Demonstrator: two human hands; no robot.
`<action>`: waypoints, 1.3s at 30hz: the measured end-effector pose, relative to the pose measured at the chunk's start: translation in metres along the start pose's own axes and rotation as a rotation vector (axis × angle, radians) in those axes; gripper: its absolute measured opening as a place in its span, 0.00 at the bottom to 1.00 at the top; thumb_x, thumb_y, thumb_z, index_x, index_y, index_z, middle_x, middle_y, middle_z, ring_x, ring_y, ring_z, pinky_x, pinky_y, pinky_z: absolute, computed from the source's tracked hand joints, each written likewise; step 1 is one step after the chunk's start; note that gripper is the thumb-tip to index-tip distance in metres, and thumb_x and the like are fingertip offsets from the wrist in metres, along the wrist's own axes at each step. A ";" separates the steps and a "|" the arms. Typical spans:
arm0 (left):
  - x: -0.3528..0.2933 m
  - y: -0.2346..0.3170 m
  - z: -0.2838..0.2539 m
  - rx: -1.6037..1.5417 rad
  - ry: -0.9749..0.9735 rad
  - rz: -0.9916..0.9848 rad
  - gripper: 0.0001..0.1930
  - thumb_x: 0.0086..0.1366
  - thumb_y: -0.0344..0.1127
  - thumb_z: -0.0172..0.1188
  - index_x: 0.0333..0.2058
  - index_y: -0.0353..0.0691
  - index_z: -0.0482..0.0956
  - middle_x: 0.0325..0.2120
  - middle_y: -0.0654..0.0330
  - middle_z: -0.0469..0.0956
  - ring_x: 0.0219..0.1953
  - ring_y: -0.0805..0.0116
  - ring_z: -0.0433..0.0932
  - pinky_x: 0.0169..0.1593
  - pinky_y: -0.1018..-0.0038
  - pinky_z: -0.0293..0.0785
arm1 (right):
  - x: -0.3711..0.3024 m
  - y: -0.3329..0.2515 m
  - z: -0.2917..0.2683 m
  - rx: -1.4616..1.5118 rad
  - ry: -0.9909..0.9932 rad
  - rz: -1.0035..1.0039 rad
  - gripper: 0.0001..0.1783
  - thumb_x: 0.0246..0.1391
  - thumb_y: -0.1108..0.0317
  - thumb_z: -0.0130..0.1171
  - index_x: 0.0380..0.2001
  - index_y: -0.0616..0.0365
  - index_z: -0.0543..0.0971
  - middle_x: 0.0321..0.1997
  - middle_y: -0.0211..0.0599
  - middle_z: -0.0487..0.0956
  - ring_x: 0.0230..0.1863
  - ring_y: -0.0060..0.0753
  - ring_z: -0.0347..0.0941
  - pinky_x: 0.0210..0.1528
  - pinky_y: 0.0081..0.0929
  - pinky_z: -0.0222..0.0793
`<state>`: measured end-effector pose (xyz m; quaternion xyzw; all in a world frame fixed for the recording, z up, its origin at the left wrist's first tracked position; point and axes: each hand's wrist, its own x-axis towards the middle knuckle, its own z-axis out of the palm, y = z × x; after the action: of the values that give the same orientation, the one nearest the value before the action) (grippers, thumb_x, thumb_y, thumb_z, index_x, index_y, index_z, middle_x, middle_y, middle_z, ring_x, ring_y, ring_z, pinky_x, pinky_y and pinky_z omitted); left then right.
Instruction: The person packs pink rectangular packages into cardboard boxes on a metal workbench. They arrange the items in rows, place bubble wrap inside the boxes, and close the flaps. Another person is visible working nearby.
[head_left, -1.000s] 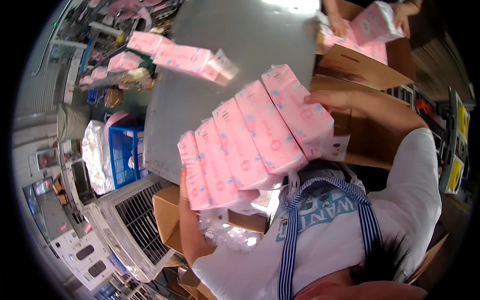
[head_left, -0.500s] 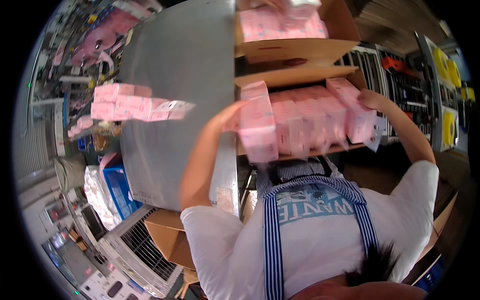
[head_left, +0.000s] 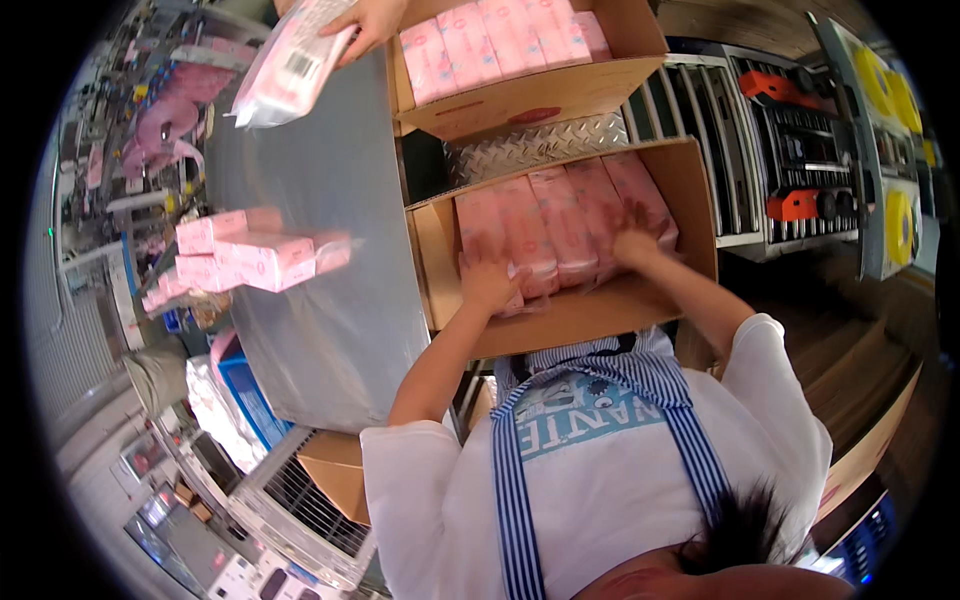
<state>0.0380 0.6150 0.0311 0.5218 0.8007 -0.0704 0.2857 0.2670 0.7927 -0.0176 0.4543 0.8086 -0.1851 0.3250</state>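
A row of pink plastic-wrapped packs (head_left: 545, 215) stands side by side inside the near cardboard carton (head_left: 610, 318). My left hand (head_left: 490, 283) rests against the near end of the leftmost packs, thumb and fingers apart. On the packs further right lies my right hand (head_left: 637, 243), its spread fingers smeared by motion. Neither hand is closed round a pack. Loose clear film shows at the packs' near ends.
A second carton (head_left: 540, 100) of pink packs stands beyond mine. There a co-worker's hand (head_left: 372, 18) holds a pink pack (head_left: 300, 62). More packs (head_left: 265, 258) are stacked on the metal table (head_left: 330, 350) at left. A roller conveyor (head_left: 690, 150) lies at right.
The row of packs, squeezed between my hands above the carton before, now sits down inside it. My hands have come closer together. A co-worker's pack has moved out over the table.
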 end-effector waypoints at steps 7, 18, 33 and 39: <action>0.023 -0.001 0.072 0.119 -0.226 -0.059 0.54 0.46 0.64 0.61 0.66 0.60 0.37 0.66 0.49 0.27 0.67 0.48 0.23 0.65 0.48 0.35 | -0.024 -0.008 0.041 -0.085 0.010 -0.138 0.52 0.47 0.33 0.46 0.67 0.47 0.41 0.72 0.43 0.31 0.72 0.46 0.24 0.58 0.77 0.21; 0.056 -0.038 0.081 -0.455 -0.159 0.181 0.16 0.54 0.39 0.54 0.42 0.46 0.78 0.38 0.52 0.78 0.37 0.54 0.79 0.41 0.58 0.73 | 0.041 -0.019 0.067 0.851 0.163 -0.600 0.15 0.50 0.65 0.53 0.42 0.58 0.72 0.41 0.45 0.72 0.37 0.40 0.71 0.39 0.31 0.68; -0.403 -0.135 0.132 -0.735 1.228 -1.623 0.15 0.57 0.41 0.59 0.40 0.38 0.77 0.38 0.53 0.75 0.39 0.58 0.76 0.43 0.66 0.72 | 0.073 -0.174 0.091 0.029 -0.075 -1.194 0.16 0.51 0.74 0.48 0.44 0.63 0.73 0.43 0.47 0.77 0.44 0.42 0.72 0.47 0.31 0.68; -0.452 -0.208 0.223 -0.675 0.583 -1.736 0.30 0.53 0.55 0.62 0.48 0.39 0.74 0.51 0.47 0.67 0.51 0.52 0.69 0.53 0.63 0.67 | 0.154 -0.206 0.111 -0.707 -0.310 -1.090 0.23 0.54 0.56 0.53 0.50 0.58 0.73 0.50 0.43 0.76 0.51 0.37 0.72 0.47 0.33 0.69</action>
<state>0.0733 0.0714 0.0478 -0.3617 0.9240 0.1083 0.0597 0.0722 0.7148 -0.2035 -0.1849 0.8784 -0.1098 0.4267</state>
